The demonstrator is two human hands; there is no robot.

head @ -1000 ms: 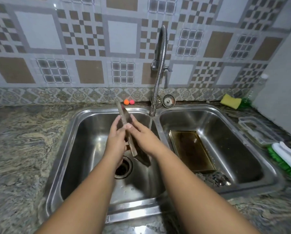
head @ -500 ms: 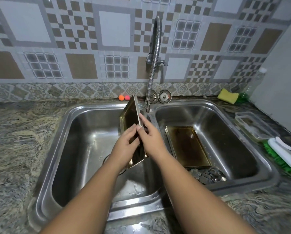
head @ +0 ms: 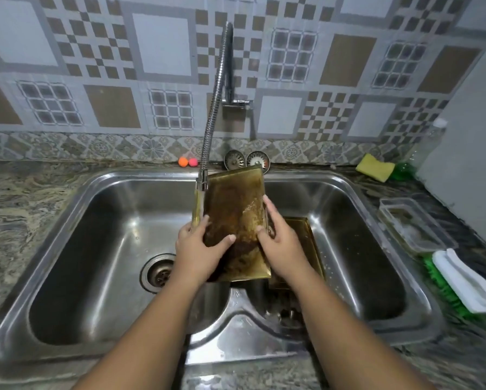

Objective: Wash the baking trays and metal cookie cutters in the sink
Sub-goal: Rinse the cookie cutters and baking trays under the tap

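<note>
Baking tray (head: 236, 220), the stained one, is up in both your hands over the divider of the double sink (head: 264, 333), tilted with its soiled face toward you and its top left corner right at the faucet (head: 201, 183) nozzle. Your left hand (head: 199, 249) clamps the left edge, thumb lying across the dirty face; your right hand (head: 281, 243) pinches the right edge, fingers running up along the rim. So each grip is closed on the tray, neither spread.

A second tray (head: 306, 243) lies in the right basin behind your right hand, and a dark heap near that basin's front looks like the cookie cutters (head: 286, 311), though it is too blurred to be sure.

Water appears to run down just along the tray's left edge, so much of the face may stay dry unless you shift it under the stream. Wet, greasy metal held only by thin edges can slide; if it drops it will likely land on the divider or on the tray below. The nozzle sits so close that lifting could knock the tray against it. Spray off a steep surface may also splash onto the worktop (head: 39, 198). The sponge (head: 375, 167) and the brush (head: 461, 288) sit well apart on the right, so reaching for either leaves you with a one-handed hold.
</note>
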